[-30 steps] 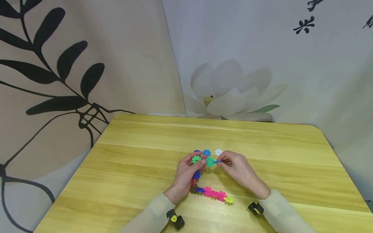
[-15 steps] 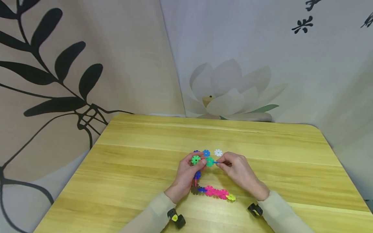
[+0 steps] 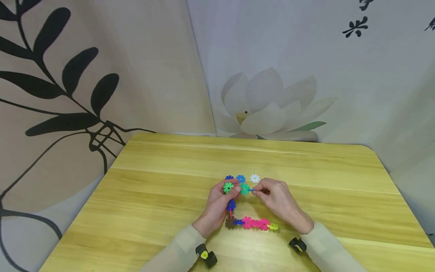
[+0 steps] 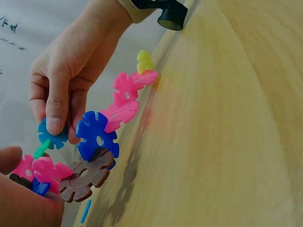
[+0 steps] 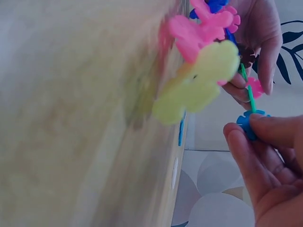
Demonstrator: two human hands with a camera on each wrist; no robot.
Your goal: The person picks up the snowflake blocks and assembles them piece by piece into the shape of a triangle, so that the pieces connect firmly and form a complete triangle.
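Left hand (image 3: 217, 202) grips the multicoloured plastic snowflake-disc chain (image 3: 249, 223); at its 3 o'clock, right hand (image 3: 276, 200) pinches a light-blue plastic disc (image 4: 52, 137)

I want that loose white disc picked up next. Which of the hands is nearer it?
Right. The right hand lies just below the white disc; the left hand is farther left.

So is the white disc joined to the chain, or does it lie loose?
Loose. The white disc lies flat on the table, apart from the chain and both hands.
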